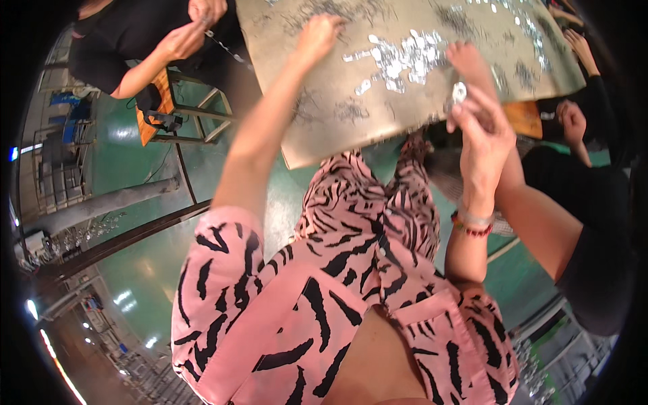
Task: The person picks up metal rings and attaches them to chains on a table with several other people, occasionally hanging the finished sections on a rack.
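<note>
My left hand (319,39) reaches over the table to a scatter of thin dark wire-like pieces (351,9). Its fingers are drawn together, and whatever they hold is too small to make out. Nearer to me, just past the table's front edge, my right hand (487,128) is raised with a small shiny metal piece (460,92) pinched between thumb and fingers. A heap of similar silvery flat pieces (405,61) lies between my hands on the brown-covered table (304,145). Red beads and a pale band circle my right wrist.
A co-worker's hand (470,64) touches the table beside the silvery heap, close to my right hand. At the left, another person's hands (185,42) hold a small chain-like strand. More people sit at the right. A wooden stool (152,128) stands left of the table.
</note>
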`<control>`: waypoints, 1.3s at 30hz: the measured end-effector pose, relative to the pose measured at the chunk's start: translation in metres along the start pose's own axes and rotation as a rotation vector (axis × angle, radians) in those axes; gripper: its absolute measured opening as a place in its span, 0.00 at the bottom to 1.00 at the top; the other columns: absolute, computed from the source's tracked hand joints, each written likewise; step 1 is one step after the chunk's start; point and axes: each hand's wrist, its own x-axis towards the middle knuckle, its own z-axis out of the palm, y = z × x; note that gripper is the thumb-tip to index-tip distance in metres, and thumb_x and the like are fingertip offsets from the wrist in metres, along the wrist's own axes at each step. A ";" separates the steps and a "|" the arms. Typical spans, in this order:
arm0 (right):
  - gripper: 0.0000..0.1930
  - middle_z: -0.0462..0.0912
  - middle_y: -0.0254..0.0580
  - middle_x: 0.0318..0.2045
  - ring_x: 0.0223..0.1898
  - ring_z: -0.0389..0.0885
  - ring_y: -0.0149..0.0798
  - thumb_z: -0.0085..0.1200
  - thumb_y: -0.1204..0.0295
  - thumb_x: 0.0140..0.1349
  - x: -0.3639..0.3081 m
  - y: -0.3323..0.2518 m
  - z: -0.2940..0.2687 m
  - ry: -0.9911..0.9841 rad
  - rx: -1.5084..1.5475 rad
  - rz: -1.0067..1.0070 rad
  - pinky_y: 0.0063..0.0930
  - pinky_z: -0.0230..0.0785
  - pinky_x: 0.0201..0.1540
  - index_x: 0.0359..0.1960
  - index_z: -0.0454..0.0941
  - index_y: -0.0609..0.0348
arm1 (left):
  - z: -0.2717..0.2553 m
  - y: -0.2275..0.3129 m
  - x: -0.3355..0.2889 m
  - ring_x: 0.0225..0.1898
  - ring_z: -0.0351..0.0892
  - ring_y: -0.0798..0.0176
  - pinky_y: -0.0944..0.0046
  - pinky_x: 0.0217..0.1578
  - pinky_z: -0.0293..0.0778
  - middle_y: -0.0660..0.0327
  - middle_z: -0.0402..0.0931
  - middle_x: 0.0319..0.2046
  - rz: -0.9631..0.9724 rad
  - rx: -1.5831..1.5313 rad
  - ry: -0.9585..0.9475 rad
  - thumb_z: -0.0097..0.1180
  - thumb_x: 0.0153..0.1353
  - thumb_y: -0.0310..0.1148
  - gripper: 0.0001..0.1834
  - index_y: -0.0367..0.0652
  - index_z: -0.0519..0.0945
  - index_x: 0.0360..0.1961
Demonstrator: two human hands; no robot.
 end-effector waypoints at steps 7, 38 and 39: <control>0.15 0.80 0.40 0.27 0.24 0.75 0.26 0.58 0.82 0.48 0.005 -0.002 0.001 -0.046 0.032 -0.091 0.16 0.68 0.28 0.40 0.77 0.67 | 0.024 -0.065 -0.006 0.38 0.74 0.54 0.61 0.42 0.70 0.49 0.75 0.38 0.035 0.013 -0.042 0.45 0.60 0.35 0.16 0.34 0.74 0.42; 0.15 0.80 0.34 0.27 0.29 0.73 0.22 0.57 0.81 0.50 -0.012 0.018 0.005 0.027 -0.382 -0.143 0.16 0.67 0.35 0.42 0.79 0.61 | -0.119 0.199 -0.042 0.39 0.74 0.70 0.67 0.44 0.68 0.61 0.78 0.34 -0.258 -0.956 -0.400 0.57 0.53 0.35 0.11 0.39 0.79 0.34; 0.14 0.79 0.33 0.27 0.30 0.73 0.23 0.57 0.81 0.50 -0.015 0.012 0.008 0.046 -0.414 -0.113 0.16 0.67 0.36 0.41 0.78 0.63 | -0.117 0.202 -0.047 0.38 0.74 0.69 0.66 0.42 0.68 0.59 0.78 0.33 -0.302 -0.998 -0.387 0.57 0.53 0.35 0.12 0.38 0.79 0.34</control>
